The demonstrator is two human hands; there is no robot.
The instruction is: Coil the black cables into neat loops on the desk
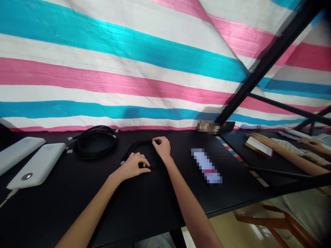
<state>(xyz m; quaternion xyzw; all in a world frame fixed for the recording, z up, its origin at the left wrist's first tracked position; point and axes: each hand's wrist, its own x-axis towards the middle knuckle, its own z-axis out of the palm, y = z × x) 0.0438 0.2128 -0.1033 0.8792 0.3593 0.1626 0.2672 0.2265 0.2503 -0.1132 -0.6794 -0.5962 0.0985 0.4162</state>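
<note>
A black cable (pixel 137 146) lies in a loop on the black table (pixel 77 193). My left hand (pixel 134 166) is closed on the near side of the loop, fingers pinched round the cable. My right hand (pixel 161 147) is closed on the far side of the same loop, fingertips gripping it. Both hands rest on the tabletop near its middle.
A coil of several black cables (pixel 95 141) lies left of my hands. Two white power banks (pixel 37 165) sit at the far left. A blurred flat object (pixel 206 166) lies to the right. Another person's arms (pixel 292 156) reach over a neighbouring table. A striped tarp hangs behind.
</note>
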